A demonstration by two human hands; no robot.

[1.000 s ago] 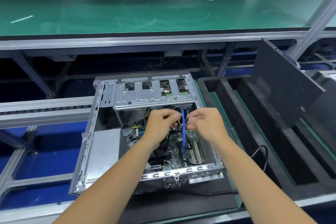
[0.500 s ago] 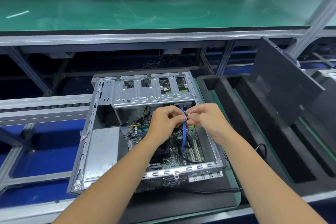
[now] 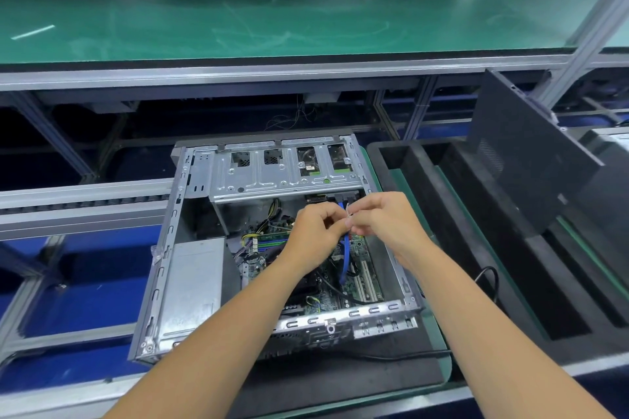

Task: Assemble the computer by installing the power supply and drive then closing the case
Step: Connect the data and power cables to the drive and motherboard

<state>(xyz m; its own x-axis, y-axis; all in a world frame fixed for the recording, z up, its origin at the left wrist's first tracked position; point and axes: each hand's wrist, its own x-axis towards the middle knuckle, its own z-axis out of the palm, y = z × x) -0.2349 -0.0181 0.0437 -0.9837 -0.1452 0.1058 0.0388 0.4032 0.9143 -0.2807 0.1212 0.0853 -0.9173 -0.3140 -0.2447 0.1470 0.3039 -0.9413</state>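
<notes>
The computer case (image 3: 160, 282) lies open on a black mat (image 3: 340, 381), power supply (image 3: 194, 286) in its left side. Above the board, the left hand (image 3: 316, 235) and right hand (image 3: 384, 224) meet, both pinching a small pale tie (image 3: 348, 213) beside the blue cable (image 3: 345, 258). The hands have closed together since a second ago. The side panel (image 3: 524, 153) leans at the right.

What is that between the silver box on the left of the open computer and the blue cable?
In the head view, between the power supply and the blue cable lie the motherboard with its wiring and the person's left hand.
</notes>
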